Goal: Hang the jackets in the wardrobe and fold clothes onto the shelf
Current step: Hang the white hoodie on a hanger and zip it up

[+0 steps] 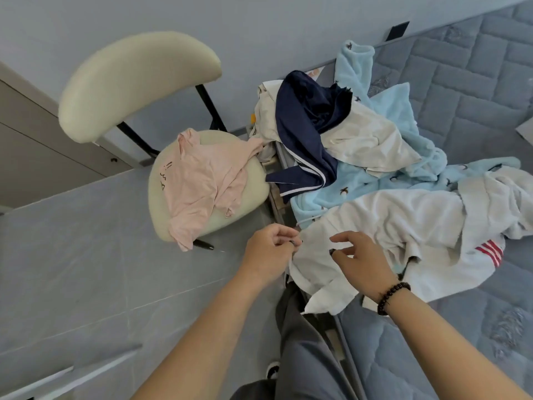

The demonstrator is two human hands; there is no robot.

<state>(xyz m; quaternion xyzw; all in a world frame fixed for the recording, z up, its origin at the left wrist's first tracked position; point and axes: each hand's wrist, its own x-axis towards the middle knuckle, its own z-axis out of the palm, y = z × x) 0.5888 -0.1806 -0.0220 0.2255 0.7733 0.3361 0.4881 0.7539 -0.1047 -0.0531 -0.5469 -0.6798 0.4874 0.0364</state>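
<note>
Our left hand [266, 251] pinches the white garment [383, 226] at the bed's [476, 96] near edge; right hand [359, 259] hovers open. One thin pinch may slip, dropping it floorward.

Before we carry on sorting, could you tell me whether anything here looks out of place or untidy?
Yes: the pink top lies crumpled on the chair, one end hanging off the seat's front edge. On the bed the navy garment, light blue fleece and white garment lie in a tangled heap.
</note>
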